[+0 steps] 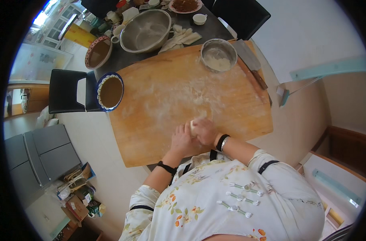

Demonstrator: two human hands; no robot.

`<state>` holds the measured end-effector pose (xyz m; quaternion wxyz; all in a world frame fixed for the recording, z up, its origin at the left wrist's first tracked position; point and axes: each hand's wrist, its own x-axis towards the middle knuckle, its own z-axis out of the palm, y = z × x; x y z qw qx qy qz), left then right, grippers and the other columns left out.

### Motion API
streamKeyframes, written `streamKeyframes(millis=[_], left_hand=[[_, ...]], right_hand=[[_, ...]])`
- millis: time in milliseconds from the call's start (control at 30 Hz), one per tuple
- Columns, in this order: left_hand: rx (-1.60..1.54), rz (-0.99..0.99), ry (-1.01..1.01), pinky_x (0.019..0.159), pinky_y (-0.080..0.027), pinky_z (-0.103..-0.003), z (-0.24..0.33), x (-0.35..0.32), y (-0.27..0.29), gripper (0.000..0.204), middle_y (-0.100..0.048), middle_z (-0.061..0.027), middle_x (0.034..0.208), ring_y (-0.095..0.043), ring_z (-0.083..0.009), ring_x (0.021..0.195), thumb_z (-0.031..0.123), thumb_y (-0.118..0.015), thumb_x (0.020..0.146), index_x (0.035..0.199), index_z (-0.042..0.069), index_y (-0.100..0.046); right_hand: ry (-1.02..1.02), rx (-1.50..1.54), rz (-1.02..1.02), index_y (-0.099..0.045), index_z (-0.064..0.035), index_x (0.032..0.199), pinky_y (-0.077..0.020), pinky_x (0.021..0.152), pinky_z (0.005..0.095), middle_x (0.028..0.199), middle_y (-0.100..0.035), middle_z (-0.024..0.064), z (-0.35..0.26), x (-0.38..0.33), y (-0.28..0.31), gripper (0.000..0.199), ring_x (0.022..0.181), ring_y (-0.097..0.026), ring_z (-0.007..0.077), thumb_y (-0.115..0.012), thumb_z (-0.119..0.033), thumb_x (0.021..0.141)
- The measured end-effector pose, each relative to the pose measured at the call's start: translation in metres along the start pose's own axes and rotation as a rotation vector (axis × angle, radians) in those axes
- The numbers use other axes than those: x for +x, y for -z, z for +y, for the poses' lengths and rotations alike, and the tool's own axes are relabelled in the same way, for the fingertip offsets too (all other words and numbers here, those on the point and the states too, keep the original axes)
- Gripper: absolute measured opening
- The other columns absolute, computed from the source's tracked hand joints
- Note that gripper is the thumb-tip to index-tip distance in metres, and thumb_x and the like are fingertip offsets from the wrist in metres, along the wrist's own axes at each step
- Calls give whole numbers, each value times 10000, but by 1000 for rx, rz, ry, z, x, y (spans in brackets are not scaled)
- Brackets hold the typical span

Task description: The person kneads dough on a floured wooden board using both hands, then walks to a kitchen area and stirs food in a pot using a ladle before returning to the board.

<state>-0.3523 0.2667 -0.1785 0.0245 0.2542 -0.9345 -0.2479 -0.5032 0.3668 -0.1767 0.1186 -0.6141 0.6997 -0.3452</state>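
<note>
Near the front edge of a floured wooden board (158,100), both my hands close around a pale lump of dough (192,127). My left hand (182,140) wraps it from the left side. From the right, my right hand (206,131) presses over it with fingers bent. Most of the dough is hidden by my fingers. Loose flour (197,94) is smeared across the middle of the board, just beyond my hands. A metal bowl (219,55) with flour in it stands at the board's far right.
A cleaver (249,60) and a wooden rolling pin (251,76) lie along the board's right edge. Brown-filled bowls stand left: a blue-rimmed bowl (110,92) at the board's corner, a red-patterned bowl (98,53) behind. A large steel basin (146,31) sits beyond, beside a cloth (181,39).
</note>
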Motion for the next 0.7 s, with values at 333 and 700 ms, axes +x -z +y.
streamKeyframes(millis=[333,700], left_hand=[[60,-179,298,970,-455,-496,-6,92,10,461,-630,-163,1176,-592,-355,1114,219,-735,822,1236,83,-582],[165,-299,290,1034,-391,-489,5,53,-8,550,-509,-149,1358,-462,-377,1257,344,-652,883,1354,110,-492]], right_hand=[[-652,181,-58,-672,-118,940,-484,822,475,1073,-653,130,55,67,-18,189,991,-609,341,-657,-222,784],[-207,-166,73,-600,-55,1091,-447,845,533,1043,-642,143,42,17,-58,293,984,-571,379,-583,-252,875]])
